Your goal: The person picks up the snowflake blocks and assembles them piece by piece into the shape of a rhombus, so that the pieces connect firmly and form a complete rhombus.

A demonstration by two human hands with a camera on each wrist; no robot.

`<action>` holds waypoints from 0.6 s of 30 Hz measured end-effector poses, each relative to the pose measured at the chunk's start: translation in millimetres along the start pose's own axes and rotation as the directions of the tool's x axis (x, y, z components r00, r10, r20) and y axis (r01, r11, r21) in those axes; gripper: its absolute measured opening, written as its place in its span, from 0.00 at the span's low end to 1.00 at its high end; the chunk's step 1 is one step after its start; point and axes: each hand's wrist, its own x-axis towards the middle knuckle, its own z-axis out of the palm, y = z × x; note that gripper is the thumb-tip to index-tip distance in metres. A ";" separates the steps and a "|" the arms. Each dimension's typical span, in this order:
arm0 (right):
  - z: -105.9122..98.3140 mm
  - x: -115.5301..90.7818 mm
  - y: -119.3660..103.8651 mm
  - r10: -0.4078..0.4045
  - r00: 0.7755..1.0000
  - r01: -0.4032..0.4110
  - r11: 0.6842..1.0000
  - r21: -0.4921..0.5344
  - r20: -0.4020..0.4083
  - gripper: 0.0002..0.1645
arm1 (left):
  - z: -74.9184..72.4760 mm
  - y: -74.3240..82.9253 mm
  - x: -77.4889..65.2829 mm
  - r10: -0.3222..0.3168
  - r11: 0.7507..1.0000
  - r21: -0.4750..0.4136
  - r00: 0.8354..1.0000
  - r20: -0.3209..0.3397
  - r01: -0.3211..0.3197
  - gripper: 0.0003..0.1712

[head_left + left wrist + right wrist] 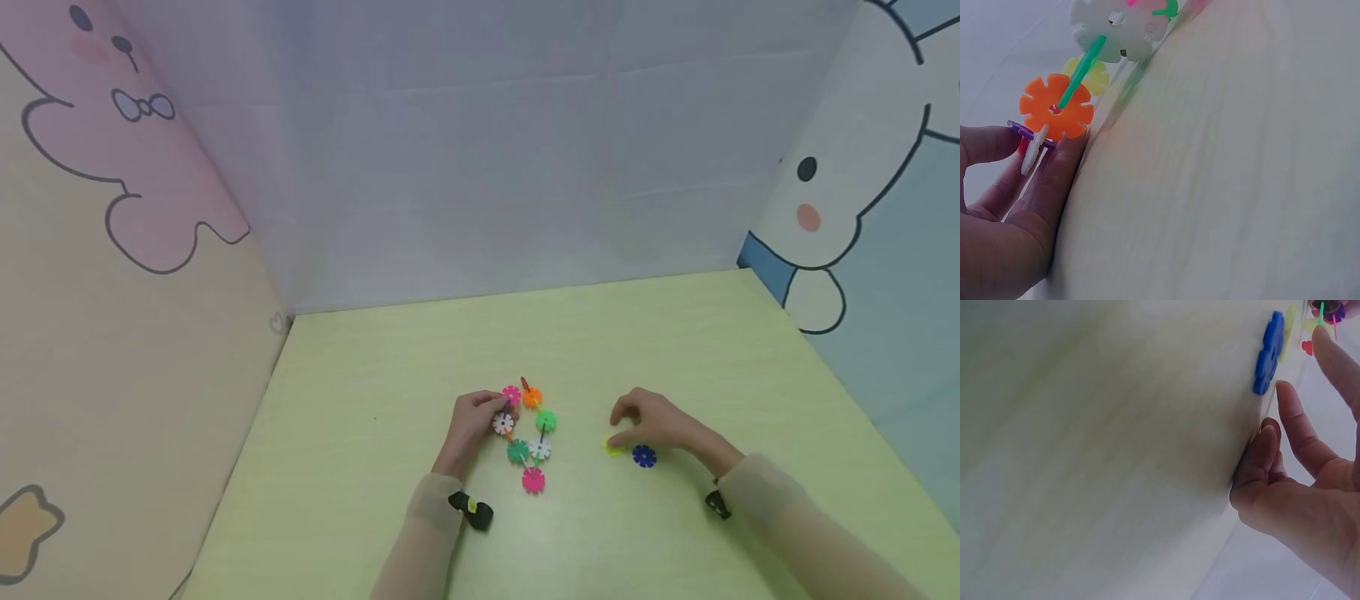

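A ring-like chain of flat, notched snowflake discs in pink, orange, green and white (pixel 517 452) lies on the table before me. My left hand (pixel 472 421) grips its left side, thumb and fingers around a purple disc (pixel 1019 129) beside a white one seen edge-on. An orange disc (pixel 1054 103) sticks up just beyond those fingertips. To the right, my right hand (pixel 652 421) hovers low with thumb and forefinger spread and nothing between them. Below its fingertips is a loose yellow disc (pixel 613 448), partly hidden. A loose blue disc (pixel 644 456) lies flat beside the thumb.
The pale yellow-green table (pixel 337 500) ends at a white cloth backdrop (pixel 510 208). Cartoon-printed panels (pixel 150 333) stand along both sides. A dark strap with a small device (pixel 472 510) sits on each wrist.
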 end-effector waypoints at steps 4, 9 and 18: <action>0.7 -2.6 -1.6 -0.015 1.000 0.015 1.000 0.018 -0.011 0.21 | -0.3 -1.1 0.9 -0.003 1.000 0.002 1.000 -0.001 0.003 0.10; 0.5 -5.3 -1.4 -0.025 1.000 0.026 0.999 0.035 -0.010 0.21 | -0.6 -1.5 1.5 -0.012 1.000 -0.001 1.000 0.000 0.012 0.10; 1.6 -6.6 1.1 -0.059 0.998 0.059 0.998 0.035 -0.015 0.20 | -0.4 0.5 -0.1 -0.005 0.999 0.042 1.000 -0.008 0.005 0.10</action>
